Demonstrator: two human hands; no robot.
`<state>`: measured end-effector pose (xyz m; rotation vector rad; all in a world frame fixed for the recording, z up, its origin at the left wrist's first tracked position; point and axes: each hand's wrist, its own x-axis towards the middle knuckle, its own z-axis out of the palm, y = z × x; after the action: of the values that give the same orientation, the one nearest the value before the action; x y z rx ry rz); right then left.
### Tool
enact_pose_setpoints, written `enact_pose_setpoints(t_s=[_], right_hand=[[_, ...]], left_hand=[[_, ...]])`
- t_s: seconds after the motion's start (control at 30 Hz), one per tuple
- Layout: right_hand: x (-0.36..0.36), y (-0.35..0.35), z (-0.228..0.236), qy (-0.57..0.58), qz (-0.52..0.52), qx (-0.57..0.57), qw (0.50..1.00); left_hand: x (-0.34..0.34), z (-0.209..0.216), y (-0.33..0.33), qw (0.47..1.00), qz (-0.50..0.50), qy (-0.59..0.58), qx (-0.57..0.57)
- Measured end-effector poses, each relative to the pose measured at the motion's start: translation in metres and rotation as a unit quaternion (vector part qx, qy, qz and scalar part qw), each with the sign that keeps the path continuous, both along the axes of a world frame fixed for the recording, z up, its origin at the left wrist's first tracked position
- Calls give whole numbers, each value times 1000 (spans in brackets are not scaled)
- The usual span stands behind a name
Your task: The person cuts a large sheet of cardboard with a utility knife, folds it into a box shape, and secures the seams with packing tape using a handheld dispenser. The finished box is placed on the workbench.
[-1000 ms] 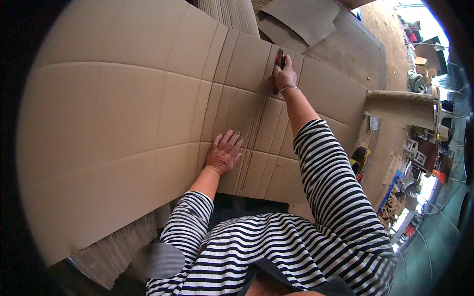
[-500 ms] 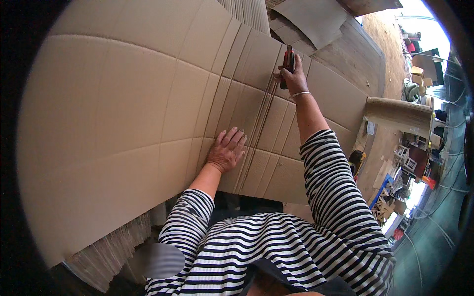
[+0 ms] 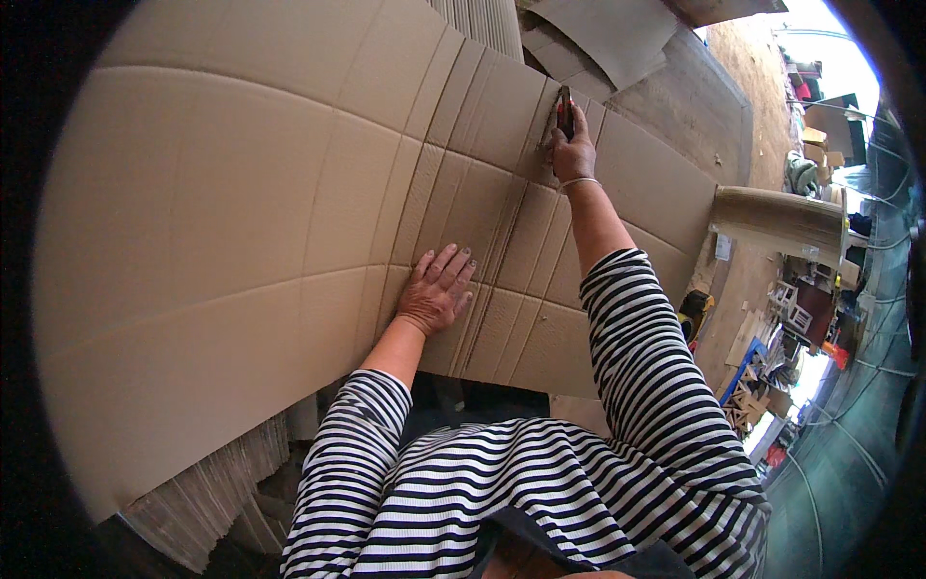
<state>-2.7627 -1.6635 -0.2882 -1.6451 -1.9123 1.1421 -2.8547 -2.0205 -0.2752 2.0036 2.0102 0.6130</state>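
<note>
A large creased sheet of brown cardboard spreads out in front of me, running from far left to the right of centre. My left hand lies flat on it near the folds, fingers spread. Farther off, near the sheet's far edge, my right hand is closed round a red and black utility knife. The knife points away from me over the cardboard. Whether its blade touches the sheet I cannot tell.
Stacked cardboard edges show below the sheet at lower left, and another stack stands at the far side. Loose cardboard lies beyond. A curved brown board is on the right, with assorted clutter and cables past it.
My right hand has turned slightly, so the knife shows narrower and more upright. My left hand and the cardboard have shifted a little to the left.
</note>
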Motion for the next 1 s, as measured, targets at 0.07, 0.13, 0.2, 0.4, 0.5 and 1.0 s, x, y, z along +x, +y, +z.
enact_pose_setpoints(t_s=[0.07,0.13,0.2,0.4,0.5,1.0], right_hand=[[-10,-6,5,-59,0,17,998],[-16,-10,12,-134,11,69,989],[-14,-1,5,-114,32,101,988],[-28,21,24,-199,82,-1,977],[-38,5,45,-273,126,6,954],[-15,-105,84,-268,71,-145,950]], left_hand=[[1,0,-1,1000,5,0,-16],[0,2,-2,1000,7,-1,-11],[0,2,-1,1000,4,-1,-3],[-1,3,0,1000,1,-6,-5],[-1,4,-2,1000,2,-1,-14],[-3,-4,-5,1000,3,-2,12]])
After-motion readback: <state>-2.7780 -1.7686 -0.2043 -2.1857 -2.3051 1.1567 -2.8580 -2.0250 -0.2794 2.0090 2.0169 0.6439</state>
